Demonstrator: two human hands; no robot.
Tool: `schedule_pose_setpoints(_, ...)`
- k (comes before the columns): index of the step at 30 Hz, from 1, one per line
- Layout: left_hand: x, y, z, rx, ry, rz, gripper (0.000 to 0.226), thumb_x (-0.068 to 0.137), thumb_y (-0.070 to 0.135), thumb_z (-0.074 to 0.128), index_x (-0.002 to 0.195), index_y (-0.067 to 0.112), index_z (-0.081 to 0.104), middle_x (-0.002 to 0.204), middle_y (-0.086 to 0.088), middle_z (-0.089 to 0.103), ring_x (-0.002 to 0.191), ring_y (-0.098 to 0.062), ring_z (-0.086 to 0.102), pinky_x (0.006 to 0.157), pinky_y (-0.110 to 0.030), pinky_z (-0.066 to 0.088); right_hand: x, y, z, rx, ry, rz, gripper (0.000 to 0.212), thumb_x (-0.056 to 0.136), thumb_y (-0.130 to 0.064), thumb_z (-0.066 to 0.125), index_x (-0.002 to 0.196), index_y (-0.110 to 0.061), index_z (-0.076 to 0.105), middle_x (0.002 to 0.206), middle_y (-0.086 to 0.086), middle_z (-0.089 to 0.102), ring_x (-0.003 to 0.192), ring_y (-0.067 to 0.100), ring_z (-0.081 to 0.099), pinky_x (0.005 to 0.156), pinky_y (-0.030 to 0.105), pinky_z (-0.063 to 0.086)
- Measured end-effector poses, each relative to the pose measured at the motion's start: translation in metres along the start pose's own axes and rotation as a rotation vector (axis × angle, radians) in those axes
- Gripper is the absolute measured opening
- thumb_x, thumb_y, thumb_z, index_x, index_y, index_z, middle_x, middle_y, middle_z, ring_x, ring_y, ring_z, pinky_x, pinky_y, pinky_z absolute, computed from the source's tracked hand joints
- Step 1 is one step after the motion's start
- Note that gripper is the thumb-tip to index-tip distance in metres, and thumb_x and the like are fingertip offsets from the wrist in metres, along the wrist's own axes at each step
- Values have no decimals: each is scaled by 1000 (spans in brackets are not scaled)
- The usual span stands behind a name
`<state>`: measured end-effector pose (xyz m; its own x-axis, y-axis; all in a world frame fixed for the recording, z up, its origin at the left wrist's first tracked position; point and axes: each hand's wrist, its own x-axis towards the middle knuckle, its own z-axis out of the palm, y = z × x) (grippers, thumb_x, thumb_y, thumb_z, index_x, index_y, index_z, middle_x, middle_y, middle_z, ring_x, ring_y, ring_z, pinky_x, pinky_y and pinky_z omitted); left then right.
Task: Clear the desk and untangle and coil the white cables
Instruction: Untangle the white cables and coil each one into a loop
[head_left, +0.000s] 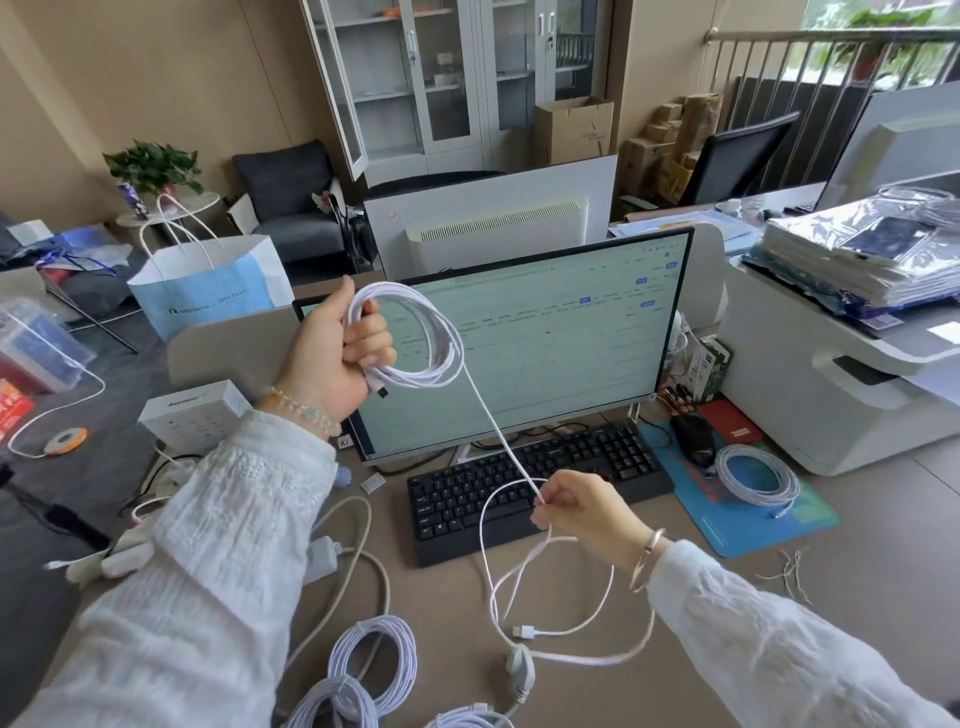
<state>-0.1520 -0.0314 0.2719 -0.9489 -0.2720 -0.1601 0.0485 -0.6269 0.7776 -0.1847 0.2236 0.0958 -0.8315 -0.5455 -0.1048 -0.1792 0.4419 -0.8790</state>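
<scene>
Coiling a white cable above the table.

My left grip (337, 353) is clamped round the wound loops of the white cable (415, 338), raised before the monitor (545, 338). My right grip (582, 514) pinches its loose run over the keyboard (519, 483); the tail trails onto the table (857, 571).

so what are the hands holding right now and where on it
Both hold one white cable. The left hand grips the coiled loops at their left side; the right hand pinches the loose strand further along, its USB end dangling free.
</scene>
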Motion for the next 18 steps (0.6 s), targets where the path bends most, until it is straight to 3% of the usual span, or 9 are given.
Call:
schedule_pose_setpoints(4, 3, -7, -4, 58, 29, 76, 41, 102, 38, 38, 69, 15, 46, 43, 9, 25, 35, -5, 20, 37, -17, 24, -9, -3, 6, -8, 161, -114, 13, 83, -8, 71, 80, -21, 71, 74, 0, 71, 65, 13, 69, 75, 35, 57)
schedule_pose_setpoints(8, 5, -20, -8, 340, 30, 167, 39, 103, 35, 39, 72, 13, 48, 46, 6, 30, 38, -9, 25, 42, -22, 31, -15, -31, 7, -130, 202, -400, 12, 86, -13, 70, 96, -15, 76, 83, -8, 61, 68, 7, 60, 68, 22, 54)
schedule_pose_setpoints(11, 3, -30, -9, 565, -37, 167, 36, 104, 33, 39, 76, 12, 47, 50, 5, 35, 42, -12, 31, 49, -27, 36, -18, -64, 2, -205, 253, -617, 13, 87, -15, 67, 96, -11, 76, 83, -4, 59, 70, 2, 51, 70, 7, 42)
schedule_pose_setpoints(15, -11, -43, 3, 777, -148, 45, 36, 104, 31, 39, 77, 9, 48, 53, 2, 45, 45, -15, 43, 52, -29, 48, -20, -104, -12, -254, 296, -765, 24, 90, -26, 58, 95, -8, 74, 84, 1, 61, 69, 8, 56, 68, 18, 49)
schedule_pose_setpoints(18, -26, -51, 15, 908, -240, -67, 36, 103, 29, 41, 80, 4, 53, 56, -3, 59, 48, -19, 57, 53, -31, 52, -16, -121, -25, -270, 339, -774, 14, 88, -20, 65, 92, -8, 68, 84, 2, 63, 68, 15, 62, 66, 29, 54)
